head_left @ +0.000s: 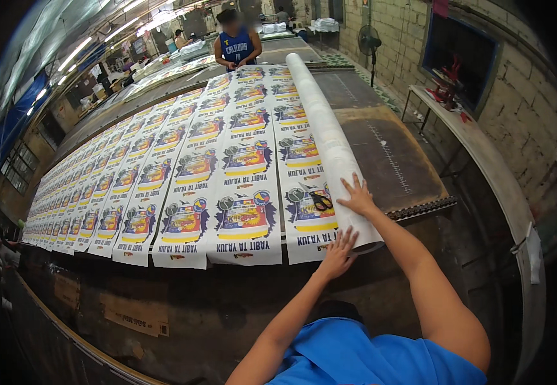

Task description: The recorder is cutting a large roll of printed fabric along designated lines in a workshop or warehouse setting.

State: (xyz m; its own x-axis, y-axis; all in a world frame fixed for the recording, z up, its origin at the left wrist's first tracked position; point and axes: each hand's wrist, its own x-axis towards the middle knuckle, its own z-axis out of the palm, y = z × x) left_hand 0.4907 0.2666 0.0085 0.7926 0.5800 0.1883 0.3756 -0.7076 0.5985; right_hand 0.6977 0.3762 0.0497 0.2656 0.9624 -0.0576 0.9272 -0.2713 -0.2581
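My right hand (356, 196) lies with fingers spread on a long white roll (318, 115) running away from me along the right side of the printed sheets. My left hand (338, 251) rests, fingers apart, at the near end of the roll, over the edge of a sheet. Black-handled scissors (320, 199) lie on a printed sheet (246, 186) just left of the roll. Many such sheets, in long strips with repeated colourful designs, cover the long table to the left. The table's bare dark top (387, 147) shows right of the roll.
A person (236, 48) in a blue sleeveless top stands at the far end. Along the right block wall are a standing fan (369, 42) and a narrow bench (458, 128) with red tools. Other tables and people are farther back. Cardboard (131, 311) shows below the near edge.
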